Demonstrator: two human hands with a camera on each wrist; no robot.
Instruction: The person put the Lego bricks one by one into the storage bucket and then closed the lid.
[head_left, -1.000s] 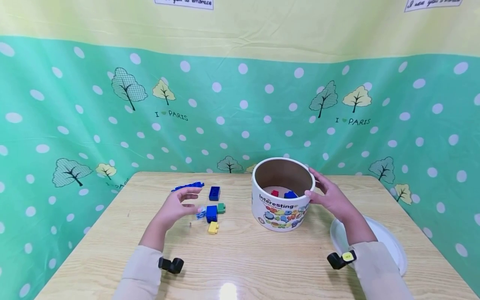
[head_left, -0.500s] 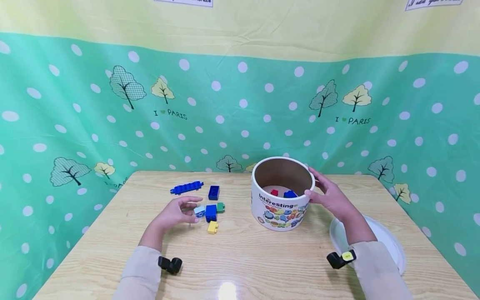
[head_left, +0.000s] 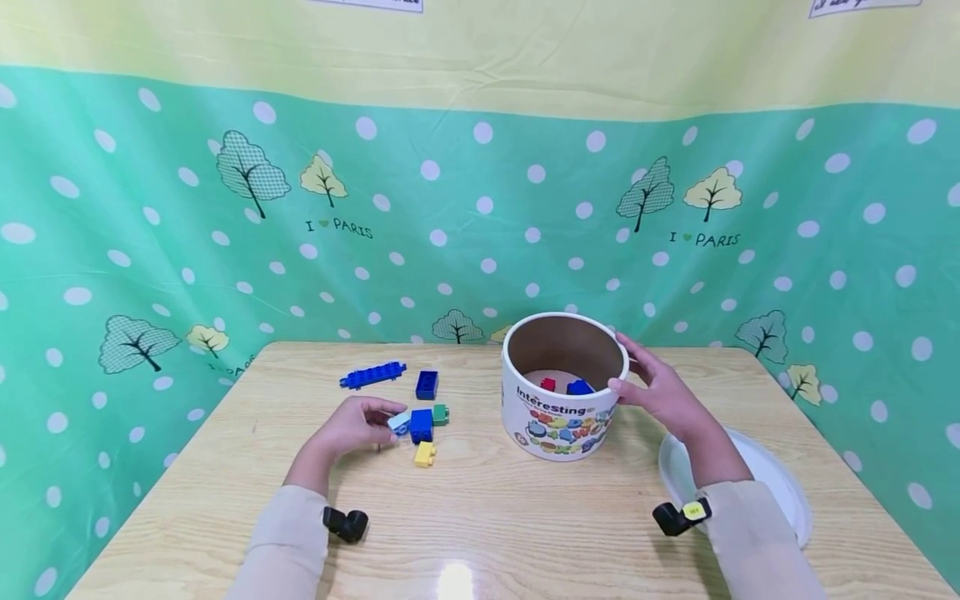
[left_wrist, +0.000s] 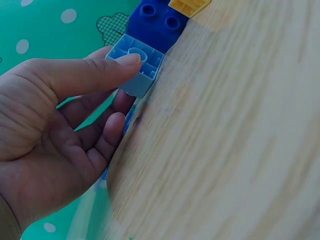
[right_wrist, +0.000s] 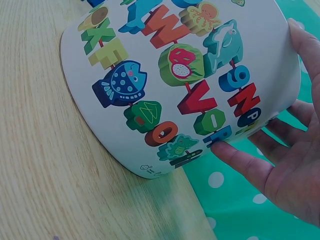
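Note:
My left hand [head_left: 356, 429] pinches a light blue toy brick [head_left: 399, 424] between thumb and fingers. In the left wrist view the thumb lies across the brick's hollow side, and the other fingers curl below. Right against that brick is a dark blue brick [head_left: 422, 426], with a green brick [head_left: 441, 414] behind it and a yellow brick [head_left: 425, 454] in front. My right hand [head_left: 656, 390] holds the right side of a white printed bucket [head_left: 555, 421], its thumb near the rim. Inside the bucket lie a red brick [head_left: 548, 384] and a blue brick [head_left: 579, 387].
A long blue studded piece [head_left: 372, 375] and another dark blue brick [head_left: 427, 385] lie toward the back of the wooden table [head_left: 480, 517]. Partly under the right forearm is a round white lid [head_left: 780, 483]. A green dotted curtain [head_left: 487, 233] hangs behind the table.
My left hand has lowered to the light blue brick and closed its thumb and fingers on it. The right hand and the bucket stay in place.

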